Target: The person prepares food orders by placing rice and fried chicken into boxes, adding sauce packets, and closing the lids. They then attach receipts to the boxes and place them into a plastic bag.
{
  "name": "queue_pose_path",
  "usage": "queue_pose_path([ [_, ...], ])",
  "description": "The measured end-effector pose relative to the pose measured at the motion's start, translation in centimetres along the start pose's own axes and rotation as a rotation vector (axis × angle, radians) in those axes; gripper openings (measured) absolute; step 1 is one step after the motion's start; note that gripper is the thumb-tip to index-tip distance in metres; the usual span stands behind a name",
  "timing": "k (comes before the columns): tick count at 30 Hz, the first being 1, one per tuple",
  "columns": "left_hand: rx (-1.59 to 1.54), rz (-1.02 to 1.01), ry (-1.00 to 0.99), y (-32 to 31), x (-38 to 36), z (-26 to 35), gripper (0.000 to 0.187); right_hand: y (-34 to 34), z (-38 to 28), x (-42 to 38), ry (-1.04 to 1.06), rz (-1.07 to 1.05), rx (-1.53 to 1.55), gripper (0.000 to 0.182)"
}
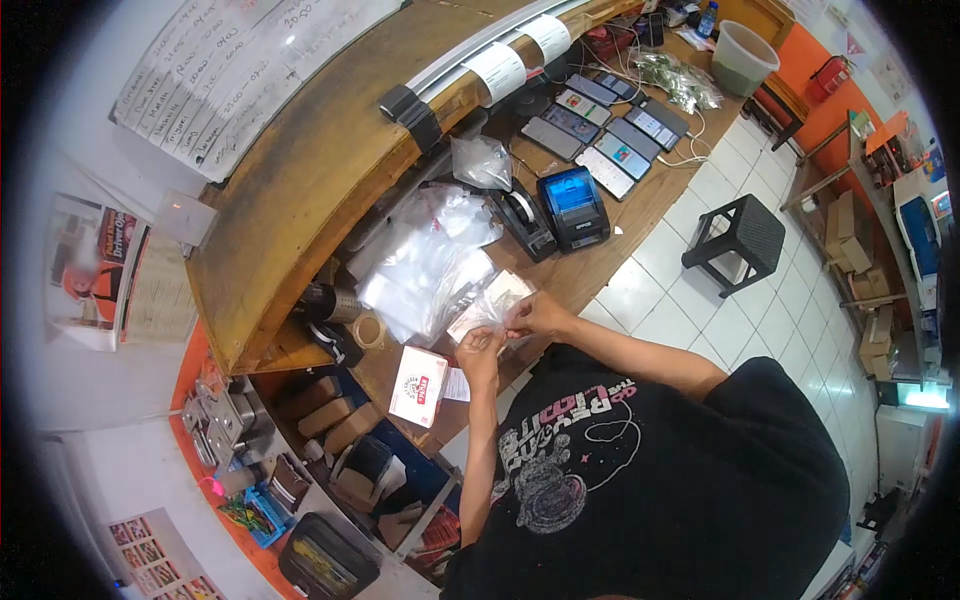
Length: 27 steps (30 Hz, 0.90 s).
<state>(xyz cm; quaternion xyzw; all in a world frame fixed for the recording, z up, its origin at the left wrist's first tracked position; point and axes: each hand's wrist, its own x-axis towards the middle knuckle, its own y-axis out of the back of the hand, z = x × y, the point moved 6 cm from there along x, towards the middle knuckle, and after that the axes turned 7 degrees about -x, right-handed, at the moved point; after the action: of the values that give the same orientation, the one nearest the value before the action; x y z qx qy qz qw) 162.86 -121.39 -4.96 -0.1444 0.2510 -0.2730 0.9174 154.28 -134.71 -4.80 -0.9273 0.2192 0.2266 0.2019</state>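
Observation:
My left hand (481, 352) and my right hand (540, 314) are close together at the desk's near edge. The fingers of both are pinched on a thin clear plastic bag (491, 307), which lies over a pale, flat item partly hidden beneath it. A heap of clear plastic bags (415, 265) spreads over the desk just beyond my hands. Beside my left hand lies a white box with red and black print (419, 387), on top of a paper slip (456, 385).
Behind the bags are a tape dispenser (524, 222) and a black printer with a blue cover (574, 208). Several phones (603, 171) lie in rows farther along the desk (655, 200). A raised wooden counter (290, 215) curves along the far side. A black stool (740, 238) stands on the tiled floor.

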Motion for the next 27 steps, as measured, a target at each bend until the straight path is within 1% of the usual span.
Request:
queue_pose_path([
  [1,0.039,-0.020,-0.038,-0.3,-0.2,0.5,0.015,-0.1,0.1,0.0,-0.001,0.001,0.004,0.010],
  [4,0.065,-0.070,-0.060,-1.2,-0.7,1.5,0.011,-0.4,-0.1,0.0,0.053,-0.008,-0.015,0.011],
  [5,0.065,-0.070,-0.062,-1.5,-0.9,1.8,0.011,-0.3,0.2,0.0,0.044,0.000,0.012,0.012],
  [7,0.185,-0.012,-0.005,-1.5,-1.3,1.9,0.012,-0.2,0.7,0.0,0.035,0.009,0.037,0.012],
  [9,0.236,0.009,-0.011,-0.8,-1.1,1.4,0.012,-0.5,-0.2,-0.1,0.175,-0.046,-0.135,0.016],
  [10,0.289,0.032,-0.015,-0.4,-0.8,1.3,0.012,-0.4,-0.2,-0.1,0.177,-0.047,-0.139,0.016],
  [12,0.339,0.008,-0.050,-0.9,-0.8,2.1,0.014,-0.9,-1.7,-0.8,0.364,0.008,-0.434,0.015],
  [13,0.392,-0.016,-0.084,-1.3,-0.8,2.5,0.015,-1.1,-2.0,-0.9,0.365,0.004,-0.438,0.015],
  [14,0.388,-0.012,-0.088,-1.4,-0.7,2.3,0.015,-1.3,-2.3,-0.8,0.359,0.021,-0.435,0.013],
  [16,0.262,0.031,-0.010,-1.0,-0.2,1.4,0.019,-1.3,-2.7,-0.5,0.359,0.032,-0.435,0.011],
  [17,0.262,0.034,-0.015,-0.7,0.2,1.0,0.019,-1.8,-3.1,-0.5,0.436,0.003,-0.539,0.009],
  [18,0.107,0.152,-0.007,0.2,0.8,0.5,0.022,-2.1,-3.7,-0.5,0.515,-0.024,-0.644,0.009],
  [19,-0.050,0.269,0.002,1.1,1.2,-0.2,0.026,-1.8,-4.1,-0.3,0.520,-0.027,-0.645,0.009],
  [20,-0.100,0.324,-0.004,1.3,1.2,-0.5,0.031,-2.1,-4.6,-0.6,0.539,-0.103,-0.684,0.011],
  [21,-0.102,0.326,-0.007,1.3,1.2,-0.7,0.031,-2.3,-5.2,-0.7,0.558,-0.179,-0.724,0.013],
  [22,-0.051,0.352,-0.077,1.3,1.3,-0.5,0.031,-1.6,-5.7,-0.3,0.455,-0.367,-0.707,0.011],
  [23,0.001,0.381,-0.145,1.1,1.3,-0.2,0.031,-0.1,-7.5,0.2,0.456,-0.373,-0.710,0.011],
  [24,-0.076,0.438,-0.217,1.1,1.6,0.2,0.028,1.0,-9.3,0.7,0.516,-0.443,-0.749,0.012],
  [25,-0.075,0.445,-0.217,1.3,2.1,0.2,0.028,2.2,-11.4,1.0,0.577,-0.513,-0.785,0.014],
  [26,-0.082,0.488,-0.278,1.9,2.3,0.5,0.028,4.5,-15.8,0.8,0.683,-0.266,-0.828,0.012],
  [27,-0.090,0.531,-0.340,2.2,2.5,1.0,0.027,8.2,-18.3,2.9,0.615,-0.093,-0.770,0.013],
])
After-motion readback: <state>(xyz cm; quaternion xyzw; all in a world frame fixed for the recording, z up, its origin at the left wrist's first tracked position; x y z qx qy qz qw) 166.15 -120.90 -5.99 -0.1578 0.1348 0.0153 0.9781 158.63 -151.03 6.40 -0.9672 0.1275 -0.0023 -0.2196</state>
